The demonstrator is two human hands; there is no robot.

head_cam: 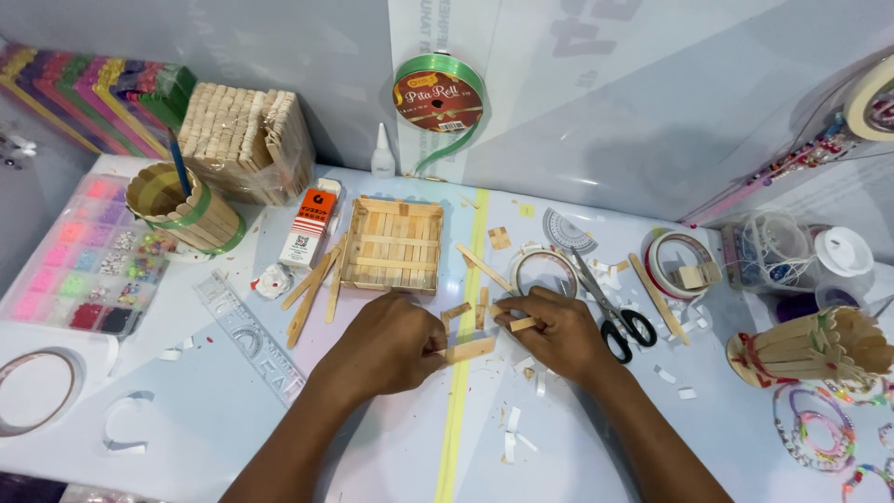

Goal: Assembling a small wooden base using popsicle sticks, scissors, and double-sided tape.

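Observation:
My left hand (389, 346) pinches one end of a short wooden stick piece (470, 349) that lies flat on the white table. A smaller wooden stick piece (522, 324) is gripped by my right hand (556, 332) just above and to the right of it. Other short cut stick bits (457, 312) lie between my hands. A square tray made of wooden sticks (392, 244) rests just beyond my left hand. Loose long sticks (313, 286) are spread to its left.
Scissors (615, 312) and tape rolls (545, 265) lie to the right. A clear ruler (248, 337), a stick cup with a blue pen (186, 210), a bead box (84, 261), a glue box (312, 226) and a stick bundle (815, 346) surround the work spot. Paper scraps litter the table.

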